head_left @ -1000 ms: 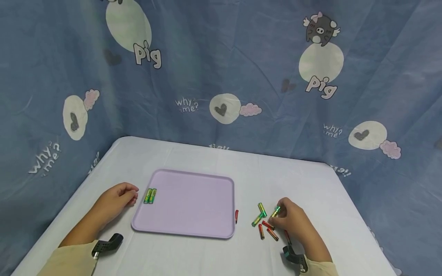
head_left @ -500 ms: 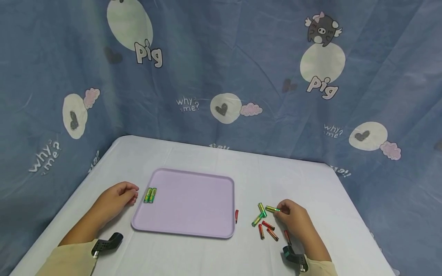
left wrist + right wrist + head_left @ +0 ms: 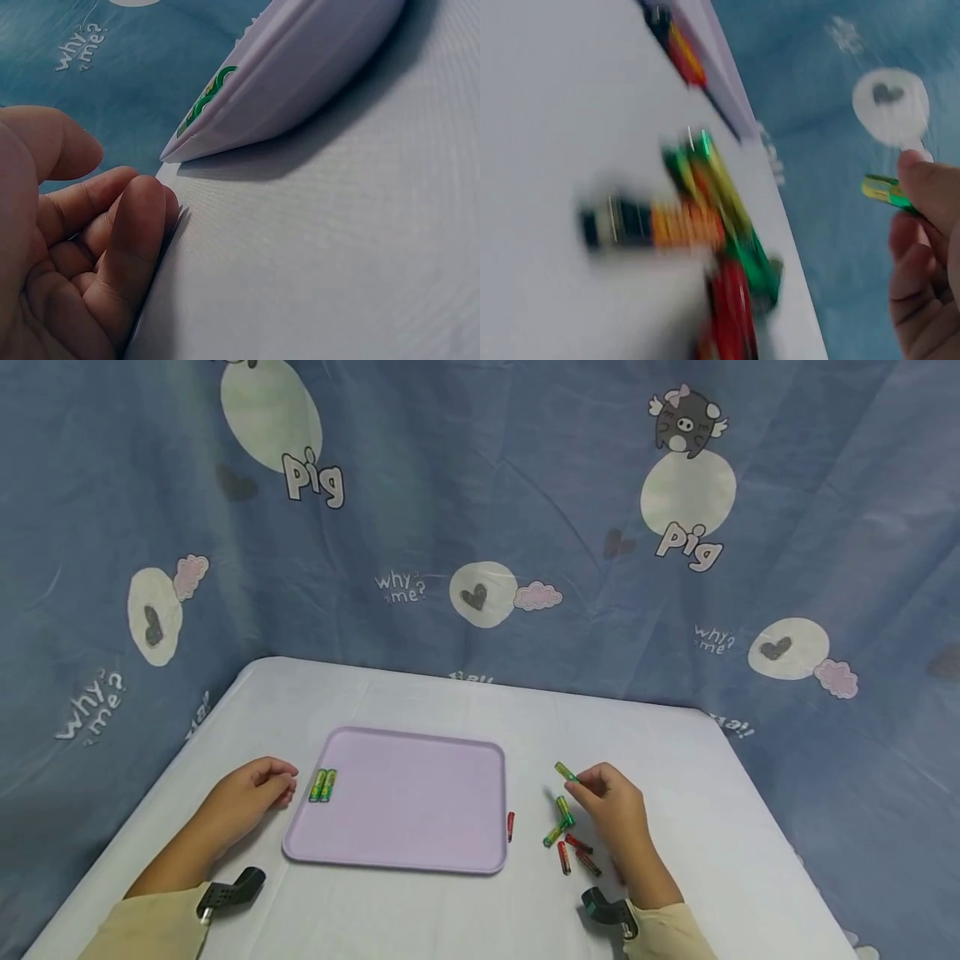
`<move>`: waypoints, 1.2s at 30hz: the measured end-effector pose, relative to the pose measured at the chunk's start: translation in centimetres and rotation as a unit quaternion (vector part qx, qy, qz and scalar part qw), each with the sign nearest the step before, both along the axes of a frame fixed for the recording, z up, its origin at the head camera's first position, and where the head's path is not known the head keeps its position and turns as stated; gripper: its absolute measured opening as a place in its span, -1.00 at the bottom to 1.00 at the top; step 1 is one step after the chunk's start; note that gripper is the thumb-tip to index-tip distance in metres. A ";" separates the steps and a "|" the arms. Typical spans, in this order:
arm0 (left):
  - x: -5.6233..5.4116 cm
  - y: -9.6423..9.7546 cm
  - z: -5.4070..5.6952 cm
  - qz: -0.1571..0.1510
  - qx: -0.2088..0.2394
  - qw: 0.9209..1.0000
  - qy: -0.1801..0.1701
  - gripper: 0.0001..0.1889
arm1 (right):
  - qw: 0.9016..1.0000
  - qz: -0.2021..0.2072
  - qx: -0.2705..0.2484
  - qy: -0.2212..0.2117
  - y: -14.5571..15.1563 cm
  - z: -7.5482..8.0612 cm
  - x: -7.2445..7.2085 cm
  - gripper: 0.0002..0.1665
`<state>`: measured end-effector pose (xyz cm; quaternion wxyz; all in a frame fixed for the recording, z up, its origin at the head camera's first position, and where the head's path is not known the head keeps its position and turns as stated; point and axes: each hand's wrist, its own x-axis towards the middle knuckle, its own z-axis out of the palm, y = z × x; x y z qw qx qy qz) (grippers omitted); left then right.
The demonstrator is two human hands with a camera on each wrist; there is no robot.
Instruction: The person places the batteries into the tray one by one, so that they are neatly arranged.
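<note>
One left hand (image 3: 251,795), one right hand (image 3: 617,803), two wrist cameras (image 3: 238,890), one purple tray (image 3: 408,814). Five green batteries (image 3: 327,785): two at the tray's nine o'clock, one held, two beyond three o'clock. Five red batteries (image 3: 564,858): one at three o'clock, three beyond, one mostly hidden.

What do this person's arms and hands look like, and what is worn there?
The left hand and right hand are bare. The left sleeve and right sleeve are plain beige. The left wrist camera and right wrist camera are black, with a bent shape.
</note>
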<state>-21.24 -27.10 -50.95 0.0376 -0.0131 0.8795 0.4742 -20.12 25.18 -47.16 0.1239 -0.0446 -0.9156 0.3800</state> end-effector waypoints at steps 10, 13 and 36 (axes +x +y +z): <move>0.1 -0.2 -0.3 0.004 0.001 1.000 -0.002 -0.65 | 0.997 0.045 -0.032 0.062 -6.0 0.4 -1.0 -0.78; 0.1 -0.2 -0.3 0.003 0.001 1.000 0.000 -0.66 | 0.994 0.054 -0.040 0.081 -7.7 0.6 -1.6 -0.77; 0.0 -0.2 -0.1 0.005 -0.007 1.000 0.006 -0.67 | 0.969 0.155 -0.182 0.056 -20.5 1.0 -3.4 -0.74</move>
